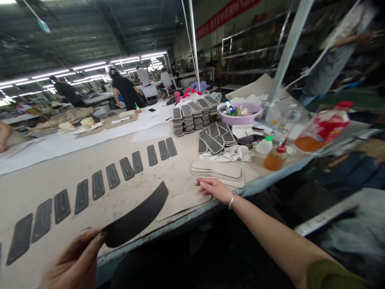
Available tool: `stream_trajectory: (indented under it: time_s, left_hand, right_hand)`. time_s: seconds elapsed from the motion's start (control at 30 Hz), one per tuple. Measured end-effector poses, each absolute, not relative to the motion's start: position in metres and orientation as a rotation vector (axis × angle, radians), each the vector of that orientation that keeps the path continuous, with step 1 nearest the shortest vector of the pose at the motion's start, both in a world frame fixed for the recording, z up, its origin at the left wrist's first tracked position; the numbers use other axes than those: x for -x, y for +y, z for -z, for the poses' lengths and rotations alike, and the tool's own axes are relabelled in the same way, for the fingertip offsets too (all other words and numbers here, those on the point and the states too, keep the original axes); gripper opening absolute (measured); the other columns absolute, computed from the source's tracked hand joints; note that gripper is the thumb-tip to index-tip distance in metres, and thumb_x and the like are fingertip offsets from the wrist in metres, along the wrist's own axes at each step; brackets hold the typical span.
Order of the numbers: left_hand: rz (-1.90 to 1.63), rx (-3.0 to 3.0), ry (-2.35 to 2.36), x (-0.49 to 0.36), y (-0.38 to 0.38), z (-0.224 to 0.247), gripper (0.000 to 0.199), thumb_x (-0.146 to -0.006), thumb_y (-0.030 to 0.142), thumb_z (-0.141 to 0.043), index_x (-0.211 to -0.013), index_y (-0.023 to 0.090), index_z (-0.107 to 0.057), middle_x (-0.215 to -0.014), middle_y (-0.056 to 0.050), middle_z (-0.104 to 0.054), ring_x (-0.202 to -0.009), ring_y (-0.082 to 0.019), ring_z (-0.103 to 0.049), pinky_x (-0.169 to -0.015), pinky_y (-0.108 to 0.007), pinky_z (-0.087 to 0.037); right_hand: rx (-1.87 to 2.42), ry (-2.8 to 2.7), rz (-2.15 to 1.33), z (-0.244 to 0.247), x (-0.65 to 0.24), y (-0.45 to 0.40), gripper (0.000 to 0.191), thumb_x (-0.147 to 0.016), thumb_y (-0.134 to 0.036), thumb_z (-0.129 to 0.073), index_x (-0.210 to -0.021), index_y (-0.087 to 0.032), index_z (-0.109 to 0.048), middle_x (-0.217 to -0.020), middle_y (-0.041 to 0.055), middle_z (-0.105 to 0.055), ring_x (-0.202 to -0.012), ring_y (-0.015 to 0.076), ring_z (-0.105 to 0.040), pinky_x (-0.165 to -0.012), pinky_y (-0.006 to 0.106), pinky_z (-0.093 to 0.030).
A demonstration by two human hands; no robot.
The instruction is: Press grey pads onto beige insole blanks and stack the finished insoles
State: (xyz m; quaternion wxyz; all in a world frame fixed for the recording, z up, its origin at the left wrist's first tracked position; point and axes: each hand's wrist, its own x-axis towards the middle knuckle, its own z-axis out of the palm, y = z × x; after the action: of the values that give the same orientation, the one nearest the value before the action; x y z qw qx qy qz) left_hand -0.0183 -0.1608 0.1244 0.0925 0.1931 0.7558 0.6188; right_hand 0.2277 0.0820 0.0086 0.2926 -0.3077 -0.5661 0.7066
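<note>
Left of the beige stack (215, 170), my left hand (78, 257) pinches the black strip (136, 218); my right hand (214, 190), fingers loosely spread, reaches its near edge, bottles (275, 156) beyond.

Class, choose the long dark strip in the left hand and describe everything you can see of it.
The dark strip is long, thin and near-black, with a smooth, matt surface, perhaps leather or a synthetic sheet. It curves like a shallow bow, and no tear shows. The left hand pinches its near end between thumb and fingers; the far end points away, over the beige-covered table. Whether its underside touches the table, I cannot tell.
</note>
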Motion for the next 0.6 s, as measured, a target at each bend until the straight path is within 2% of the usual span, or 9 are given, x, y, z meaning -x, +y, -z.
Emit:
stream_trajectory:
  time_s: [0.1, 0.2, 0.3, 0.47, 0.6]
  left_hand:
    - [-1.760, -0.487, 2.025, -0.006, -0.129, -0.116, 0.031, -0.040, 0.031, -0.076, -0.065, 0.018, -0.063, -0.064, 0.003, -0.063, -0.063, -0.010, -0.056, -0.053, -0.015, -0.048]
    - [-1.731, -0.470, 1.907, -0.016, -0.109, -0.104, 0.030, -0.042, 0.029, -0.076, -0.065, 0.018, -0.062, -0.062, 0.003, -0.061, -0.061, -0.009, -0.055, -0.051, -0.015, -0.046]
    - [-1.715, -0.465, 1.870, -0.015, -0.094, -0.094, 0.031, -0.043, 0.029, -0.076, -0.069, 0.018, -0.062, -0.063, 0.003, -0.059, -0.059, -0.009, -0.053, -0.049, -0.016, -0.044]
    - [-1.577, -0.560, 1.936, 0.006, -0.074, -0.066, 0.042, -0.044, 0.034, -0.076, -0.079, 0.017, -0.062, -0.069, 0.002, -0.059, -0.061, -0.009, -0.052, -0.049, -0.017, -0.040]
    - [-1.338, -0.667, 2.193, 0.030, -0.066, -0.029, 0.046, -0.047, 0.043, -0.072, -0.081, 0.016, -0.059, -0.068, 0.000, -0.060, -0.060, -0.011, -0.052, -0.048, -0.020, -0.036]
  right_hand:
    - [0.757, -1.441, -1.998, -0.012, -0.236, 0.086, 0.042, -0.072, -0.047, -0.062, -0.101, -0.017, -0.065, -0.101, 0.0084, -0.063, -0.073, 0.0114, -0.059, -0.060, 0.022, -0.051]
    - [0.807, -1.432, -1.978, -0.014, -0.245, 0.093, 0.040, -0.067, -0.043, -0.067, -0.094, -0.014, -0.066, -0.079, 0.0040, -0.065, -0.063, 0.0092, -0.056, -0.054, 0.020, -0.048]
    - [0.892, -1.410, -1.965, -0.015, -0.251, 0.099, 0.035, -0.062, -0.034, -0.072, -0.089, -0.013, -0.066, -0.059, -0.0016, -0.059, -0.052, 0.0066, -0.052, -0.050, 0.018, -0.046]
    - [1.043, -1.499, -1.846, -0.009, -0.255, 0.106, 0.021, -0.062, -0.024, -0.070, -0.080, -0.014, -0.062, -0.053, -0.0042, -0.056, -0.045, 0.0055, -0.049, -0.044, 0.017, -0.041]
    - [1.236, -1.839, -1.581, 0.001, -0.254, 0.109, 0.015, -0.062, -0.025, -0.068, -0.072, -0.016, -0.061, -0.048, -0.0054, -0.056, -0.042, 0.0066, -0.048, -0.041, 0.017, -0.035]
